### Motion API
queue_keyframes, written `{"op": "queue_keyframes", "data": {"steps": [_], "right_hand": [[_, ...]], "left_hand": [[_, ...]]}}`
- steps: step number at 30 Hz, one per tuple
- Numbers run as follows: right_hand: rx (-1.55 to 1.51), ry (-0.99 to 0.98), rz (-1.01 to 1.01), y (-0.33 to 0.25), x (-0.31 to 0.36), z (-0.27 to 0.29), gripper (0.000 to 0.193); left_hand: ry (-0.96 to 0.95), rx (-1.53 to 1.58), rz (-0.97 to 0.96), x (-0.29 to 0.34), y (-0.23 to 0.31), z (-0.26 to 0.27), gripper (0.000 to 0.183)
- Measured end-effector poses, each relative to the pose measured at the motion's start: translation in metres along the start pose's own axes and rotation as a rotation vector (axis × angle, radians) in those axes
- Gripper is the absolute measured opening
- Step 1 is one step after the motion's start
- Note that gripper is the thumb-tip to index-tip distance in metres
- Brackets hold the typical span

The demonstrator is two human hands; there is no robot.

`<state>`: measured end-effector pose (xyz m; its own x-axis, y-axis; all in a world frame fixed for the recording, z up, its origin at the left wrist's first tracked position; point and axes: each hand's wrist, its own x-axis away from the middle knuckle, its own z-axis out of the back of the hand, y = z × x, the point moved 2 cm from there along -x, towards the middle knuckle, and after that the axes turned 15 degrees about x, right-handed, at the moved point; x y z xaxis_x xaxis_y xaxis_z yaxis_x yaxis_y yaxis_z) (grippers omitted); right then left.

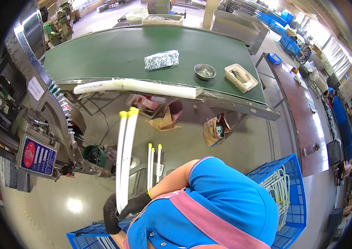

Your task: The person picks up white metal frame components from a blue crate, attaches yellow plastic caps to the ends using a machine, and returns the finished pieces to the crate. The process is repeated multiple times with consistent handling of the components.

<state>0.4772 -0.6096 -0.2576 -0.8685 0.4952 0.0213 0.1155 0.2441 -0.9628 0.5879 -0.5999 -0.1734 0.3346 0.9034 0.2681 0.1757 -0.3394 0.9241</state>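
I hold a small bundle of white tubes (125,157) with yellow end caps, raised steeply at the lower left. Both hands wear black gloves. My left hand (111,213) is closed round the lower end of the bundle, and my right hand (136,203) grips it from the other side. The tubes' lowest ends are partly hidden by the gloves. Just right of the bundle, several more white tubes (150,166) with yellow caps stand upright; their lower parts are covered by my right arm.
Left stands a metal machine (61,120) with a green bucket (95,154) of metal parts. A green-topped table (118,54) carries a clear bag of hardware (162,60), a metal bowl (205,72) and a beige tray (248,85). Blue crates (295,199) flank me; open sacks (216,132) sit below the table.
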Motion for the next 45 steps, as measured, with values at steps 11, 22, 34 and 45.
{"op": "queue_keyframes", "data": {"steps": [11, 22, 34, 45], "right_hand": [[0.698, -0.453, -0.038, -0.071, 0.079, 0.037, 0.028], [1.441, 0.902, 0.271, -0.167, 0.029, 0.175, 0.039], [1.028, 0.368, 0.231, -0.154, -0.050, 0.150, 0.029], [1.290, 0.291, 0.382, -0.146, -0.086, 0.145, 0.022]], "left_hand": [[-0.123, -0.173, 0.086, 0.002, -0.020, -0.022, 0.040], [0.100, -0.177, 0.132, 0.099, -0.025, -0.014, 0.056], [0.303, -0.057, 0.271, 0.141, -0.034, -0.035, 0.057], [0.335, 0.076, 0.094, 0.139, -0.062, -0.019, 0.051]]}}
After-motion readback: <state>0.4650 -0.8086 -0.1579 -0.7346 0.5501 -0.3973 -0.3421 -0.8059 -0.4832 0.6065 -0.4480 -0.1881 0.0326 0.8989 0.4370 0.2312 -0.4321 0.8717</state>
